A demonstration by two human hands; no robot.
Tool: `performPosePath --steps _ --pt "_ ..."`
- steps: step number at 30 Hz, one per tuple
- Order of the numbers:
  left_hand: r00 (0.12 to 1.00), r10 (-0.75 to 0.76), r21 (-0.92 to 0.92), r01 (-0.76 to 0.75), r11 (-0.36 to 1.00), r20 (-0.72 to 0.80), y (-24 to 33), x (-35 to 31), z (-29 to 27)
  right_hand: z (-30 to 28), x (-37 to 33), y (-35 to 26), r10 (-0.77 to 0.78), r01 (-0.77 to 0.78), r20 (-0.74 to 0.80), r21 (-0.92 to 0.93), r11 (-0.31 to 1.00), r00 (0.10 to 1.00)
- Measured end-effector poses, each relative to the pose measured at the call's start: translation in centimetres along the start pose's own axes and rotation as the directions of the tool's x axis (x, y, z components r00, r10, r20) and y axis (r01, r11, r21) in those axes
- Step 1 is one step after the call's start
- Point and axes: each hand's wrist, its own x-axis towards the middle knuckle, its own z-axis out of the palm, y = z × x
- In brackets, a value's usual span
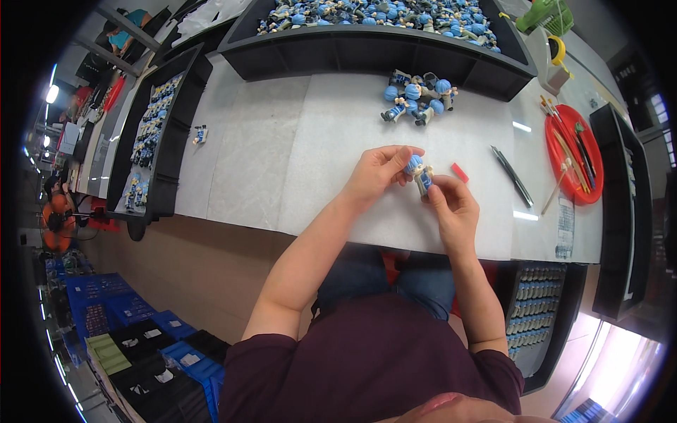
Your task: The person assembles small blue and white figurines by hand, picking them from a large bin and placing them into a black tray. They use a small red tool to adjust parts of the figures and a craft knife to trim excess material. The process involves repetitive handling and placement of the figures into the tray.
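Above the tabletop's near edge, the left hand and right hand are both pinched on a small blue-headed figurine. It looks light, rigid and fiddly, best gripped by head and body. Farther off lie a loose pile of figurines and a full black bin at the far edge.

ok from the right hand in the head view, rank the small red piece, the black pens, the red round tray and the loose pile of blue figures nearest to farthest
Measured from the right hand:
1. Small red piece, just beyond the fingers, slightly right.
2. Black pens, on the white mat to the right.
3. Loose pile of blue figures, farther up the table, ahead of the hands.
4. Red round tray, far right, holding brushes and sticks.
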Motion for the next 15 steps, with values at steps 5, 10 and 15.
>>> performPosePath --steps 5,10,15 --pt "1.0 0.029 -0.009 -0.029 1.0 -0.002 -0.1 0.0 -0.2 0.3 -0.3 1.0 -0.099 0.099 -0.034 -0.028 0.995 0.994" --pt "1.0 0.019 -0.056 -0.019 0.998 0.005 -0.1 0.0 -0.3 0.5 -0.3 0.6 -0.069 0.069 -0.039 0.006 0.998 0.997" --pt "0.995 0.087 -0.112 -0.081 0.99 0.052 0.1 -0.1 -0.1 0.3 -0.5 0.2 -0.033 0.035 -0.066 0.024 0.999 0.997"
